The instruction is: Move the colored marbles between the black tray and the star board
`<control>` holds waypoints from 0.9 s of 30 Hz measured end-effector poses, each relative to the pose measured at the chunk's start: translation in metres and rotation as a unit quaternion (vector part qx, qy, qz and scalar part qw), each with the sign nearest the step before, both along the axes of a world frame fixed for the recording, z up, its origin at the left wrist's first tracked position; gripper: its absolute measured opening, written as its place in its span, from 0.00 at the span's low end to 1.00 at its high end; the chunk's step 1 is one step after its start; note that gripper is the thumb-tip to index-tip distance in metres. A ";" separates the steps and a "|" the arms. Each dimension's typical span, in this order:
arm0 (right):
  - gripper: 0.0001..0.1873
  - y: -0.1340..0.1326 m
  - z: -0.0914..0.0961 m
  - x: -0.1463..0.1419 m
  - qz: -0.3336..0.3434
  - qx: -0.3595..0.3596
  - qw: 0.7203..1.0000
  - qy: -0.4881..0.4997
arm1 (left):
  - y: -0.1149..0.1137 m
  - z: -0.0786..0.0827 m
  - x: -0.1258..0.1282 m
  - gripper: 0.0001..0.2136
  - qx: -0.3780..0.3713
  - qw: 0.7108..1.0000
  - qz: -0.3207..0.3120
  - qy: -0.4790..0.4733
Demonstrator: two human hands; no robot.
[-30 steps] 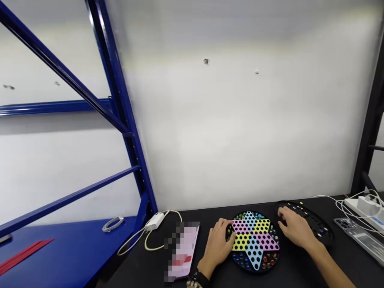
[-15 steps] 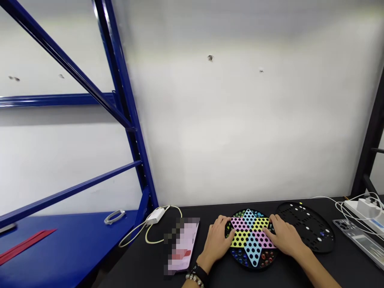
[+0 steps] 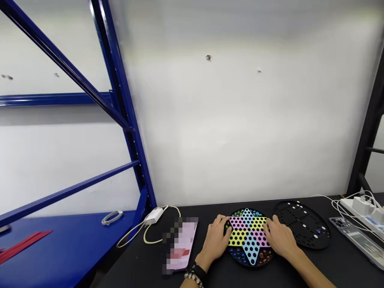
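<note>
A round Chinese checkers board lies on the black table, its star printed in pink, yellow and light blue and dotted with holes. My left hand grips its left rim, thumb toward the near side. Around the right rim closes my right hand, fingertips partly hidden. In the pockets between the star's points sit blue marbles and red marbles; green ones show at the back. A black perforated round plate rests to the right of the board, carrying a few white and coloured spots.
Left of the board lies a phone with a partly blurred screen. A white adapter trails its cable behind it. At the right are a clear-topped case and a white power strip. A blue rack stands at the left.
The camera view has shifted slightly, so everything sits a little further left. My right thumb has moved slightly outward on the board; my left hand keeps its place.
</note>
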State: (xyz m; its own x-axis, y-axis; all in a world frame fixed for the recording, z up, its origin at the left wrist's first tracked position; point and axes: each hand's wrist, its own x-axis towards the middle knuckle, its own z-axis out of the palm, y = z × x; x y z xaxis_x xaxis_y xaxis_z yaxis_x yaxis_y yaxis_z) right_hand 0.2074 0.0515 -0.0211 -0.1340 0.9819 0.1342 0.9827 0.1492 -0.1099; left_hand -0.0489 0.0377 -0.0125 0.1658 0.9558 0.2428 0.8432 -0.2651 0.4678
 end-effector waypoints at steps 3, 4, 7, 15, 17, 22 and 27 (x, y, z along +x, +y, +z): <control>0.20 -0.001 0.001 0.000 0.000 0.011 1.000 0.020 | 0.000 0.000 0.000 0.18 0.000 1.000 -0.002 0.002; 0.20 -0.001 0.001 0.000 0.001 0.018 0.999 0.032 | -0.001 0.000 0.000 0.18 0.000 1.000 -0.002 0.003; 0.19 0.000 0.000 0.001 0.020 0.038 0.997 0.070 | -0.001 0.000 0.000 0.18 -0.001 1.000 -0.001 0.006; 0.16 0.005 -0.010 0.008 0.065 0.034 0.988 0.135 | 0.001 -0.002 0.000 0.18 -0.004 1.000 -0.001 0.010; 0.15 0.005 -0.011 0.008 0.058 0.020 0.988 0.144 | 0.001 -0.002 0.000 0.18 -0.004 1.000 -0.001 0.008; 0.18 0.006 -0.009 0.008 0.054 0.007 0.989 0.135 | 0.002 -0.003 0.000 0.18 -0.004 1.000 -0.002 0.007; 0.24 0.008 -0.010 0.008 0.066 0.020 0.986 0.151 | 0.002 -0.004 -0.001 0.18 -0.006 1.000 -0.002 0.010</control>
